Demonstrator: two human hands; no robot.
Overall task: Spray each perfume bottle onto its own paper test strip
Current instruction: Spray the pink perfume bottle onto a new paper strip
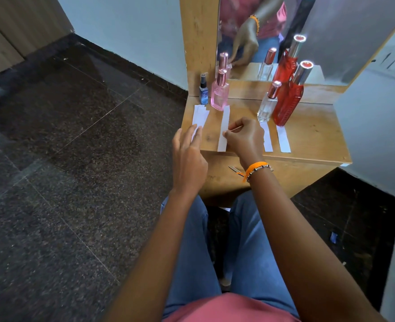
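The right hand [243, 138] is pinching the second paper strip [223, 129] at frame centre, its long axis running toward the pink bottle [220, 94]. The left hand [188, 154] is hovering with fingers spread by the leftmost strips [200, 117]; the blue bottle's [204, 92] label is too blurred to read.

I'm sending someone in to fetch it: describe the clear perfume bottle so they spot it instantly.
Find the wooden dresser top below the mirror. On its right stand two bottles side by side. The clear perfume bottle is the shorter, colourless one with a rose-gold cap, left of the tall red bottle.
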